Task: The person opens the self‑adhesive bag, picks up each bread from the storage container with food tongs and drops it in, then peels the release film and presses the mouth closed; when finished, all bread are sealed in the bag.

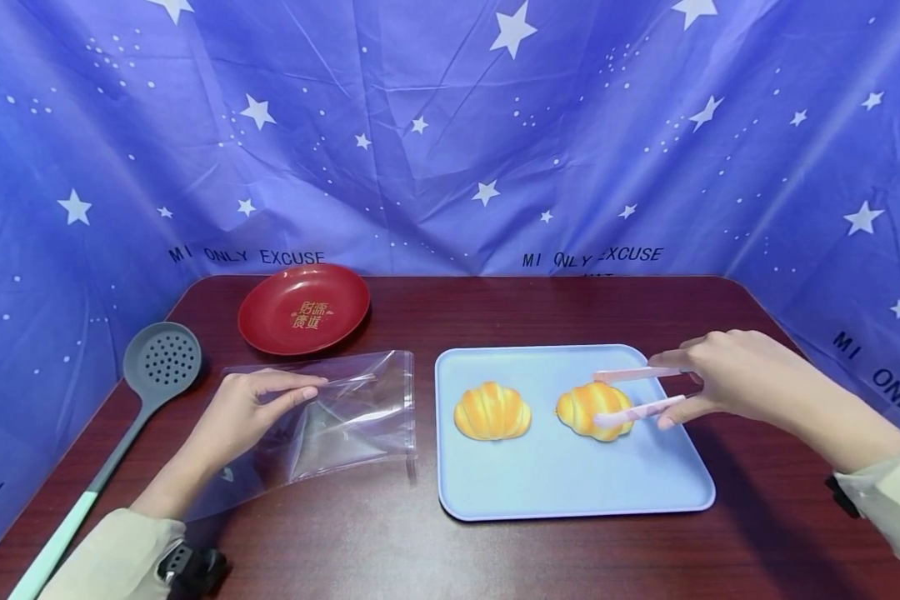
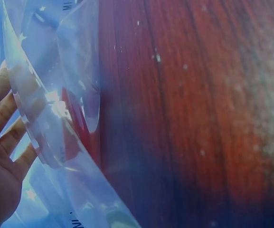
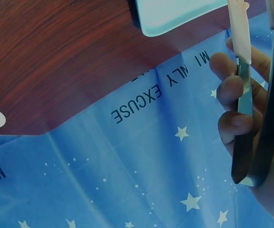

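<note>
My left hand (image 1: 243,412) pinches the upper side of a clear plastic bag (image 1: 360,429), whose opening faces right toward a pale blue tray (image 1: 555,492). The left wrist view has the fingers behind the transparent film (image 2: 87,190). On the tray lie two golden croissants: the left croissant (image 1: 492,411) sits alone, and the right croissant (image 1: 581,407) is between the pink tips of tongs (image 1: 630,374). My right hand (image 1: 742,379) grips these tongs from the right. In the right wrist view, fingers curl round their metal arms (image 3: 245,99); the tips are out of frame there.
Behind the bag stands a red plate (image 1: 277,312) with gold characters. A grey slotted skimmer (image 1: 162,358) with a mint handle lies along the table's left edge. Blue star-patterned cloth (image 1: 450,125) hangs around the dark wooden table (image 1: 360,542).
</note>
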The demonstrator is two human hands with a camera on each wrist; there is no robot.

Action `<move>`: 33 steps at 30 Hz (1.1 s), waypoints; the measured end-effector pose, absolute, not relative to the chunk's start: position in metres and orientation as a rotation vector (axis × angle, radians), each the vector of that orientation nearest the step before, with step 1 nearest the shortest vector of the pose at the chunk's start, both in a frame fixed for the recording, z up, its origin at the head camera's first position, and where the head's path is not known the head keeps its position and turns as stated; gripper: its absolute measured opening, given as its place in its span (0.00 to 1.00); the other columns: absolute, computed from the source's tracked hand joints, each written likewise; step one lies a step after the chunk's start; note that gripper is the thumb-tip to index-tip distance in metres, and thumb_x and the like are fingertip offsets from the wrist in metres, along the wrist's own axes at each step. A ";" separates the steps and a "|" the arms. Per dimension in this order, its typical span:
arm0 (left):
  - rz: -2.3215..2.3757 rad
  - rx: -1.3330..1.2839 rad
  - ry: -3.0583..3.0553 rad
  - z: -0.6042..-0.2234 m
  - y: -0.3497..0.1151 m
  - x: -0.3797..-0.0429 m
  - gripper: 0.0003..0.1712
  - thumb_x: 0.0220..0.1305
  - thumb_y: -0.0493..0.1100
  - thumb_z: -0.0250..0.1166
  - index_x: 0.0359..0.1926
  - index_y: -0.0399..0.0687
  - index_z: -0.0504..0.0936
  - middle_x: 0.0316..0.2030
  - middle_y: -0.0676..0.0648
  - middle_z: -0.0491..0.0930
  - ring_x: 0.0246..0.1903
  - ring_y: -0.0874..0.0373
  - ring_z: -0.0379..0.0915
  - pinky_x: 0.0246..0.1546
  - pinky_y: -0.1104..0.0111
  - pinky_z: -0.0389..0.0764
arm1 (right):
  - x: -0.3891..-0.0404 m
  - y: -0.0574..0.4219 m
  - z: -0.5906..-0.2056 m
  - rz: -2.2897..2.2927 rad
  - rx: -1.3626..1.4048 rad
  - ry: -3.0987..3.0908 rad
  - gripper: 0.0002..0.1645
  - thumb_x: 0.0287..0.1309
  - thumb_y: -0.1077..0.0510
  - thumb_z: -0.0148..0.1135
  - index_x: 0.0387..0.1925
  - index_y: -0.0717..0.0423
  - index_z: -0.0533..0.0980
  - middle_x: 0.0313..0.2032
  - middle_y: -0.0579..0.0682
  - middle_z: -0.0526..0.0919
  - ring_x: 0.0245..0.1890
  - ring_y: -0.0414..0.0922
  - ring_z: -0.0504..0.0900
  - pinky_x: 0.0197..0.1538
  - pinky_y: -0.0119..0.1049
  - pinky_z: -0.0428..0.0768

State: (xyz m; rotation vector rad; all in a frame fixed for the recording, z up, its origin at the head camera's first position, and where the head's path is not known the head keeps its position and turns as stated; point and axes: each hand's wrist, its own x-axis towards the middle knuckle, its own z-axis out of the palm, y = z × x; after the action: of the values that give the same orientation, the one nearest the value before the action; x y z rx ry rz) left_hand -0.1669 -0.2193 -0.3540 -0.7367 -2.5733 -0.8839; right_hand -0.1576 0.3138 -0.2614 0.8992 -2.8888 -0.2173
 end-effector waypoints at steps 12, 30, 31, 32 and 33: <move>-0.914 -0.637 -2.631 -0.351 -0.220 -0.166 0.14 0.54 0.50 0.67 0.44 0.63 0.83 0.37 0.67 0.80 0.42 0.73 0.74 0.41 0.84 0.70 | -0.160 0.313 -0.266 -0.237 0.915 -2.915 0.43 0.25 0.20 0.58 0.39 0.45 0.83 0.15 0.31 0.70 0.14 0.35 0.61 0.17 0.35 0.63; -0.927 -0.688 -2.583 -0.351 -0.220 -0.168 0.14 0.52 0.47 0.68 0.42 0.66 0.83 0.36 0.68 0.80 0.40 0.73 0.75 0.41 0.83 0.71 | -0.156 0.316 -0.277 -0.155 0.847 -2.936 0.28 0.36 0.28 0.63 0.35 0.39 0.83 0.13 0.30 0.65 0.14 0.35 0.60 0.17 0.33 0.60; -0.927 -0.689 -2.583 -0.351 -0.219 -0.168 0.14 0.52 0.47 0.68 0.42 0.66 0.83 0.36 0.68 0.80 0.40 0.73 0.75 0.41 0.83 0.71 | -0.155 0.316 -0.277 -0.163 0.835 -2.938 0.29 0.36 0.27 0.62 0.36 0.39 0.83 0.12 0.31 0.63 0.14 0.35 0.59 0.17 0.33 0.60; -0.927 -0.690 -2.583 -0.351 -0.219 -0.167 0.14 0.52 0.47 0.68 0.42 0.66 0.83 0.36 0.68 0.80 0.40 0.73 0.75 0.41 0.83 0.71 | -0.155 0.316 -0.278 -0.165 0.824 -2.944 0.31 0.35 0.26 0.61 0.37 0.41 0.83 0.12 0.32 0.63 0.14 0.35 0.59 0.17 0.33 0.59; -0.925 -0.690 -2.584 -0.351 -0.219 -0.167 0.15 0.52 0.46 0.68 0.42 0.66 0.83 0.36 0.68 0.80 0.40 0.73 0.75 0.41 0.83 0.71 | -0.154 0.317 -0.278 -0.166 0.813 -2.951 0.34 0.34 0.25 0.61 0.38 0.42 0.83 0.12 0.33 0.62 0.14 0.35 0.59 0.17 0.32 0.58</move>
State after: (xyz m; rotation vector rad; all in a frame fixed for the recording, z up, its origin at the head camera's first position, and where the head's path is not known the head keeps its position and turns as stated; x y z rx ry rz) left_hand -0.1673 -0.2193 -0.3509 -0.6900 -2.5843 -0.9255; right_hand -0.1542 0.3168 -0.2777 0.8130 -2.9513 -0.1657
